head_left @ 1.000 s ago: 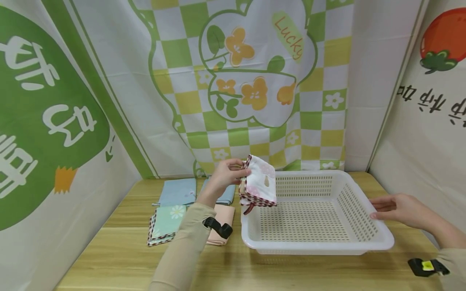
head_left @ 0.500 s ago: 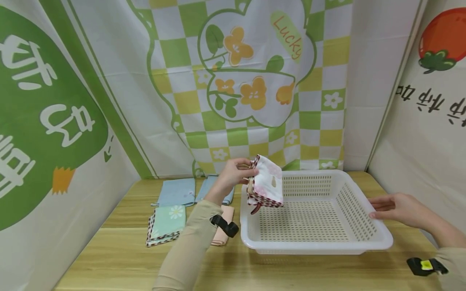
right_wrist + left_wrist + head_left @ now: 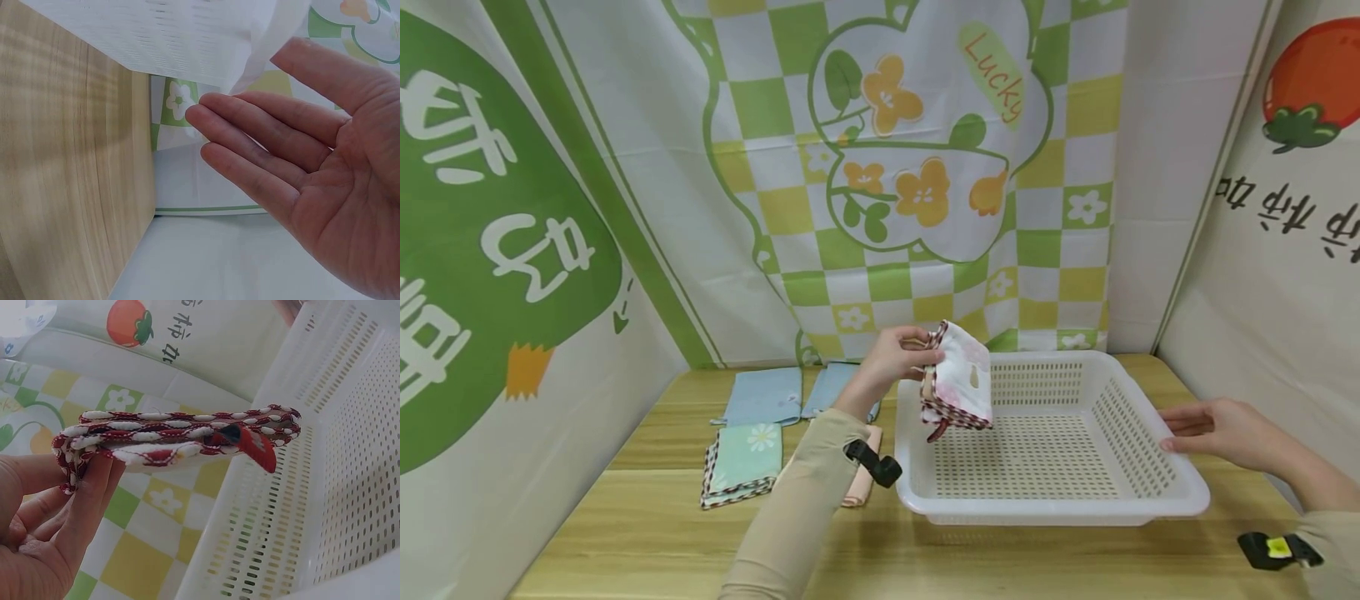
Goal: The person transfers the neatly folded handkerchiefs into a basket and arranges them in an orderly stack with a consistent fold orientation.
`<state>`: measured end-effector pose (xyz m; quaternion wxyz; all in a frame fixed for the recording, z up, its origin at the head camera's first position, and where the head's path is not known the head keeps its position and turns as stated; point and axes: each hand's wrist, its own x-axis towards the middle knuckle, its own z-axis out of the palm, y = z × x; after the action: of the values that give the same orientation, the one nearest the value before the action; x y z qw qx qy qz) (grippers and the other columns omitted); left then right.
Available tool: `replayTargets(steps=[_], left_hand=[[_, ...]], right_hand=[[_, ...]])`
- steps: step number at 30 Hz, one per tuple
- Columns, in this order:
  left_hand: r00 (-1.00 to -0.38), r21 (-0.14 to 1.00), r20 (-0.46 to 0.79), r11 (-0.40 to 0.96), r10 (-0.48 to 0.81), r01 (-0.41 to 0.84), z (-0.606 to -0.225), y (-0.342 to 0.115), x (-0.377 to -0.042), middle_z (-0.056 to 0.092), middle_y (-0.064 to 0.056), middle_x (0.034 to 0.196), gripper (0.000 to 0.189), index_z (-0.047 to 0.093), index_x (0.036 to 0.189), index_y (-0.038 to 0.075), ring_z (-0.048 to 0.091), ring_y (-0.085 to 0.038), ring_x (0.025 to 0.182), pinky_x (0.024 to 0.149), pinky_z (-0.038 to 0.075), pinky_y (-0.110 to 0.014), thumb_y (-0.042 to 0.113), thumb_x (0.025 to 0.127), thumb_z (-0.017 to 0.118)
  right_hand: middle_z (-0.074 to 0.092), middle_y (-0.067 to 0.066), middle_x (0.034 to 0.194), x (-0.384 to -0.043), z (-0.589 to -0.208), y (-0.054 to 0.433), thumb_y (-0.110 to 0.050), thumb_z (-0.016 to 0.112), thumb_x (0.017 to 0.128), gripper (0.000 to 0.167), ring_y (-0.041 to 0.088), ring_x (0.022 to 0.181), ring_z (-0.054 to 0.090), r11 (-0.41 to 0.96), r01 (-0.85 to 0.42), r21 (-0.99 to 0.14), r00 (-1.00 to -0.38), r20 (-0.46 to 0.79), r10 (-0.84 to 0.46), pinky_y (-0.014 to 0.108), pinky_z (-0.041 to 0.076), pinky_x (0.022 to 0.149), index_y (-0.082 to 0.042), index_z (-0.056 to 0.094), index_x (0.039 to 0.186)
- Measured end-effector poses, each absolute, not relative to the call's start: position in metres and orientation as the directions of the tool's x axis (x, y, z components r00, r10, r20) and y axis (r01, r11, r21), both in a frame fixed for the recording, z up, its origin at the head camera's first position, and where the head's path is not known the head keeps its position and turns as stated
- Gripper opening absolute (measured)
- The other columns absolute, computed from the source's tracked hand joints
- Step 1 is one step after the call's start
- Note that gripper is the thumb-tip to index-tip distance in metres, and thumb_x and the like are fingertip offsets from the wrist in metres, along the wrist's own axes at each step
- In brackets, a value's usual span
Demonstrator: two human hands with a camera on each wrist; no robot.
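Shifted rightward since the earlier frame, the left hand [image 3: 892, 360] pinches the folded white cloth [image 3: 964, 379]. From its fingers the cloth juts right, tilted above the left rim of the basket [image 3: 1052, 507]; the farther right hand [image 3: 1228, 433] touches the opposite rim, fingers relaxed.

The basket [image 3: 1052, 508] stands on the table's [image 3: 662, 542] right half. Left of it, 4 folded cloths [image 3: 748, 454] lie on the table in 2 rows: 2 at the back, 2 in front. A 5th cloth [image 3: 961, 379], in the left hand [image 3: 887, 367], is above the basket's left end. The right hand [image 3: 1221, 433] is at the right end. Behind the table hangs a curtain [image 3: 925, 275].
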<state>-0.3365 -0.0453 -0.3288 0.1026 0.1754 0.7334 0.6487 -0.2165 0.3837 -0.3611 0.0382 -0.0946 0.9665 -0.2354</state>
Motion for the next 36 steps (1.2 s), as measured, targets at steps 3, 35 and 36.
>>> replayTargets(steps=[3,35,36], left_hand=[[-0.916,0.988,0.078,0.092,0.394,0.124,-0.33,-0.042,-0.338,0.065,-0.002,0.084,0.018,0.06,0.094,0.004,0.063,-0.012,0.074,0.064,0.057,-0.031,0.007,0.082,0.073],[-0.877,0.986,0.025,0.131,0.48,0.1,-0.333,-0.009,-0.346,0.064,-0.003,0.077,0.016,0.056,0.089,0.003,0.063,-0.013,0.068,0.065,0.059,-0.036,-0.001,0.082,0.07],[-0.875,0.986,0.024,0.133,0.483,0.1,-0.333,-0.008,-0.346,0.064,-0.003,0.077,0.016,0.056,0.09,0.003,0.063,-0.013,0.069,0.065,0.059,-0.036,-0.001,0.082,0.07]], right_hand=[[0.068,0.02,0.108,-0.216,-0.361,0.383,-0.037,0.07,0.085,0.061,0.027,0.093,0.068,0.869,-0.174,-0.463,-0.978,-0.025,-0.209,0.03,0.056,0.068,0.009,0.057,0.123],[0.069,0.018,0.107,-0.216,-0.362,0.384,-0.035,0.071,0.085,0.059,0.02,0.09,0.068,0.863,-0.179,-0.472,-0.977,-0.015,-0.211,0.023,0.053,0.067,0.008,0.058,0.122],[0.069,0.018,0.107,-0.216,-0.362,0.385,-0.035,0.07,0.085,0.059,0.02,0.09,0.068,0.863,-0.179,-0.473,-0.977,-0.016,-0.211,0.023,0.053,0.067,0.008,0.058,0.122]])
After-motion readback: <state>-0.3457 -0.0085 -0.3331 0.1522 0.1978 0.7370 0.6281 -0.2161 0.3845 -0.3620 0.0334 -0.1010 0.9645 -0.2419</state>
